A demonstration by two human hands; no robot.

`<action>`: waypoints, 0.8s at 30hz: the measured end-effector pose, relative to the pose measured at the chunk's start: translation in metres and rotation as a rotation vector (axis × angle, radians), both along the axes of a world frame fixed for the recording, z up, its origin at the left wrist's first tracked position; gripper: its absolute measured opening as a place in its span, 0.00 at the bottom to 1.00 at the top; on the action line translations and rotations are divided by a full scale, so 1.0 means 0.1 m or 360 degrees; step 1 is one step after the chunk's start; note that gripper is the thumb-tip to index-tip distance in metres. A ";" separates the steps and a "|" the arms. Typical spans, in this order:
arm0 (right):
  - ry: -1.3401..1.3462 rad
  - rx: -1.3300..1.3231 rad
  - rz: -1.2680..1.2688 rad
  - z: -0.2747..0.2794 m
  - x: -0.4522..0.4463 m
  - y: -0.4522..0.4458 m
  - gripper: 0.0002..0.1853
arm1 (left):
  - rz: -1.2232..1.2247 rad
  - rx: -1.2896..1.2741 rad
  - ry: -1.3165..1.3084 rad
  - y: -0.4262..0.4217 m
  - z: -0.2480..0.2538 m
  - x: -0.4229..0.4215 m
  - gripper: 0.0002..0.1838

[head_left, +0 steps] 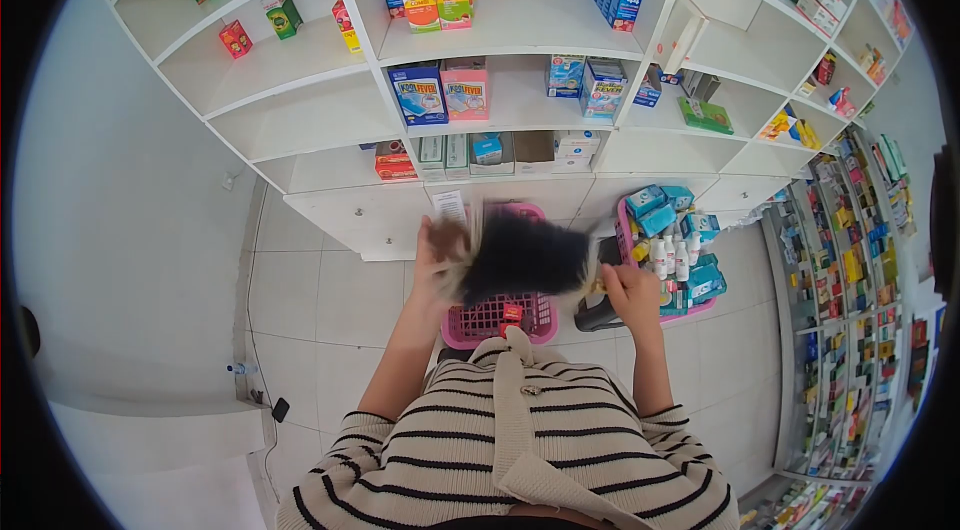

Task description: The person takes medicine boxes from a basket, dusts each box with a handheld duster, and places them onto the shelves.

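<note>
A dark cloth-like item with pale edges point(525, 255), smeared by motion, is held up in front of my body, over a pink basket point(549, 328). My left hand point(438, 245) is closed at its left side, its fingers blurred. My right hand point(630, 290) is closed by its right edge, with the fingers pinched together. A small red box point(512, 314) lies in the pink basket below the item. To the right, a second pink basket point(690, 311) holds blue-green packs point(706, 280) and several white bottles point(670, 258).
White shelves point(270, 70) with medicine boxes stand ahead, above drawers point(362, 213). Densely stocked shelving point(850, 280) runs along the right. A cable point(254, 305) and a black object point(280, 410) lie on the floor at left.
</note>
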State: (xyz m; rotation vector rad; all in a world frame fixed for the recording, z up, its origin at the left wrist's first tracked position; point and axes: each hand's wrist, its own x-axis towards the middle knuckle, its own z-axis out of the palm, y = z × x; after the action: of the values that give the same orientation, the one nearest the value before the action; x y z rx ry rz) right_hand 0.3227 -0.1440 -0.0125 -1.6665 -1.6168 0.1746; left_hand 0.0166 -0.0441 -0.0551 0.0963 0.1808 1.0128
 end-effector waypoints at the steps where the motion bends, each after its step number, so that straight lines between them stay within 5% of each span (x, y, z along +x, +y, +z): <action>1: 0.0024 0.0027 0.0117 -0.02 0.00 -0.01 0.19 | -0.0018 -0.0049 0.0150 -0.02 -0.02 0.01 0.34; 3: 0.0051 0.0055 0.0231 -0.02 -0.01 -0.02 0.19 | -0.0076 -0.0152 0.0443 -0.07 -0.06 0.03 0.33; 5: 0.0073 -0.0039 -0.0048 0.00 -0.03 -0.02 0.19 | 0.0342 0.0012 0.0567 -0.08 0.11 0.23 0.31; 11: 0.0125 0.0016 -0.0069 0.03 0.03 -0.05 0.19 | 0.0124 0.0243 0.0369 -0.14 0.35 0.21 0.22; 13: 0.0107 -0.0037 -0.0055 -0.05 0.05 -0.05 0.19 | 0.0052 -0.0136 -0.0419 -0.05 0.08 0.13 0.24; 14: 0.0088 -0.0075 -0.0039 -0.07 0.05 -0.05 0.19 | 0.0397 0.0251 0.0486 -0.10 0.24 0.26 0.25; 17: 0.0130 -0.0066 -0.0111 -0.07 -0.01 -0.04 0.20 | 0.0358 -0.0091 0.0529 -0.11 0.34 0.29 0.25; 19: 0.0093 -0.0130 -0.0019 -0.08 -0.02 -0.06 0.20 | 0.0091 0.0065 -0.0235 0.06 0.04 0.09 0.27; 20: 0.0053 -0.0183 0.0069 -0.09 -0.03 -0.07 0.21 | 0.0036 0.0183 0.0199 -0.01 0.08 0.04 0.26; 24: 0.0041 -0.0190 -0.0073 -0.31 -0.11 -0.08 0.21 | 0.0427 -0.0140 0.0390 -0.18 0.40 0.14 0.27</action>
State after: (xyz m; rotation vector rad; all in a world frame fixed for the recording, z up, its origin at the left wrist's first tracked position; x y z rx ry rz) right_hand 0.3115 -0.1520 -0.0437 -1.7828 -1.5740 0.2731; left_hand 0.0306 -0.0624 -0.0147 0.1183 0.4711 1.2579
